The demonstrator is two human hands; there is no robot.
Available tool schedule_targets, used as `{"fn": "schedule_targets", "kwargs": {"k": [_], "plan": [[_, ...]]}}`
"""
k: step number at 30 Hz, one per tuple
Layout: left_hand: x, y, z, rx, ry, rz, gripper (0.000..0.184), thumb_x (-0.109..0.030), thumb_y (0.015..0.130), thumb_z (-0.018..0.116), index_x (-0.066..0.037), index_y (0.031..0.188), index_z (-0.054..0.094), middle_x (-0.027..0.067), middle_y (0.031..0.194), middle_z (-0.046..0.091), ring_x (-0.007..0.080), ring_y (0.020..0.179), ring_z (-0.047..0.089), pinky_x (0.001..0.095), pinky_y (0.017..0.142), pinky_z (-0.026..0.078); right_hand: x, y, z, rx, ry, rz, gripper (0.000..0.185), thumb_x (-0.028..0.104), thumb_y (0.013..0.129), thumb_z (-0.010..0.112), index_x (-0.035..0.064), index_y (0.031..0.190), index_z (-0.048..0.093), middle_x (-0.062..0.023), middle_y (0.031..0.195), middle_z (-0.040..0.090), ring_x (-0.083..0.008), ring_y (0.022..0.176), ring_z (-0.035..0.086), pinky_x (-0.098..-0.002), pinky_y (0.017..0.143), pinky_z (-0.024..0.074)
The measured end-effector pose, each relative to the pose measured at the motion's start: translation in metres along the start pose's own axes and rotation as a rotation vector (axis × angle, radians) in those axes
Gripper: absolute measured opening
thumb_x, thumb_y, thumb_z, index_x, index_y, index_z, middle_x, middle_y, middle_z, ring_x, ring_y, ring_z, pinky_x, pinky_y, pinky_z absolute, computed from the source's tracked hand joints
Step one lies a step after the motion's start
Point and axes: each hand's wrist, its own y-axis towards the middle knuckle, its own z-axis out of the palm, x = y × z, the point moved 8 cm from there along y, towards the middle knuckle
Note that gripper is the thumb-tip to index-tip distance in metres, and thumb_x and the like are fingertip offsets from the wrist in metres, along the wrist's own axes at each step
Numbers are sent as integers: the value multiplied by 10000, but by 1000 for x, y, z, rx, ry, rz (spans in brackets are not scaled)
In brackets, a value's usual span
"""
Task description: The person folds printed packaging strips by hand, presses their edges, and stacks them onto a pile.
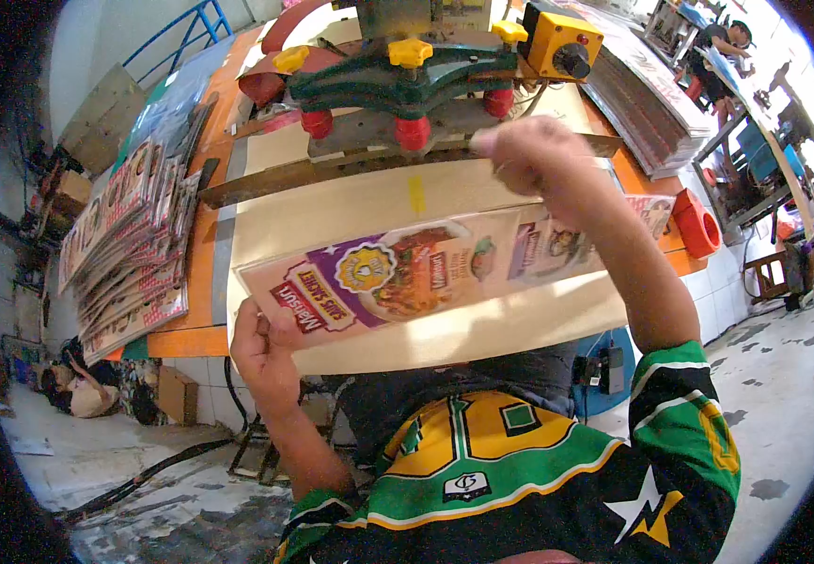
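A long printed plastic packaging sheet point(407, 277), with a purple panel, a yellow badge and food pictures, slants across the pale work board point(407, 352). My left hand point(268, 362) pinches its lower left corner, thumb on top. Above the sheet's right half, my right hand point(540, 164) is raised near the metal bar point(332, 174) of the press. Its fingers are curled in and slightly blurred; whether anything is between them cannot be seen. My right forearm covers part of the sheet's right end. Beyond the bar stands the dark green press point(407, 89) with yellow knobs and red feet.
On the left, a leaning stack of printed packaging point(139, 244) lies on the orange table point(202, 282). A tall stack of flat sheets point(651, 94) is at the back right. A red tape-like ring point(696, 226) sits at the right edge. Another person point(722, 52) works far right.
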Motion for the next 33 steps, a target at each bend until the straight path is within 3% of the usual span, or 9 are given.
{"fn": "schedule_targets", "kwargs": {"k": [2,6,9,12,20,25,28,30,33], "plan": [[9,-2,-9,-32,12,-25,333,-211,1004,627,40,1214,569,68,1054,679,96,938,611,252,848,482,4,4,-35,-171,89,-101,368,306,972,638,145,684,477,72,596,335,-53,503,273,-264,481,202],[13,0,-10,5,-34,-14,357,-223,1007,625,40,1238,553,76,1085,683,104,960,623,262,865,487,3,5,-44,-88,154,-98,320,302,1005,598,127,744,538,55,640,422,-60,560,364,-251,518,286],[16,1,-10,-24,-46,-41,356,-223,1002,633,37,1235,558,81,1092,688,109,973,630,265,873,488,6,-8,-27,-4,-169,-185,307,336,990,625,54,868,635,4,734,561,-96,663,510,-251,614,408],[19,4,-8,-6,-98,-5,346,-212,998,638,30,1234,561,78,1091,689,111,979,631,265,876,488,24,-25,17,282,-557,-450,267,232,911,713,26,1080,685,-71,953,683,-194,851,645,-323,755,503],[18,2,-6,-23,-70,-49,326,-182,984,654,23,1226,580,66,1006,694,112,918,631,270,851,498,23,-27,34,244,-633,-572,189,124,882,709,27,1042,683,-120,941,682,-301,867,664,-389,741,516],[37,7,-17,62,176,-157,507,-278,944,713,13,1317,532,89,1144,661,189,1033,619,336,940,502,5,-31,33,291,-981,-301,160,184,901,669,44,976,690,-148,847,683,-353,806,668,-421,714,517],[26,17,-18,-212,111,-41,346,-177,970,656,39,1231,586,96,1093,666,148,976,621,311,853,506,-5,-36,32,258,-928,-218,167,216,896,669,59,949,695,-138,782,678,-364,760,660,-444,682,510],[-25,14,-16,-491,242,402,378,-204,951,677,24,1241,593,133,1163,654,219,1069,616,365,922,492,-6,-41,37,212,-926,-226,157,215,895,671,66,936,699,-125,762,674,-351,743,661,-441,668,509],[-54,9,17,-202,453,536,379,-197,922,697,-9,1239,607,168,1180,653,283,1136,603,408,999,453,-2,-52,42,145,-961,-276,139,214,890,679,80,916,705,-109,733,664,-327,718,663,-434,649,508]]}}
